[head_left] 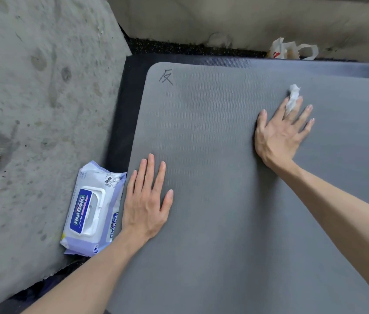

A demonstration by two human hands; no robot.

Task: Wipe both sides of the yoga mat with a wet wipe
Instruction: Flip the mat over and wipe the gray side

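The grey yoga mat (pixel 235 189) lies flat on a darker mat (pixel 120 123) on the floor, and its long axis runs from the rounded far-left corner, where a handwritten character (pixel 166 77) is marked, toward the right and out of view. The right hand (pixel 279 134) is pressed on the mat with the fingers (pixel 307 112) spread; the crumpled wet wipe (pixel 293 98) lies under and between the middle fingers, and its loose end sticks out beyond the fingertips toward the far edge. I cannot tell if the fingers pinch the wipe or only press it down. The left hand (pixel 148 200) lies flat near the left edge, fingers straight and only slightly apart, and I judge that it holds the mat in place. The largest visible surface lies to the left and nearer the person from the wipe, so the right hand is the one to sweep it. The wipes pack (pixel 93 209) rests just beside the left hand, off the mat
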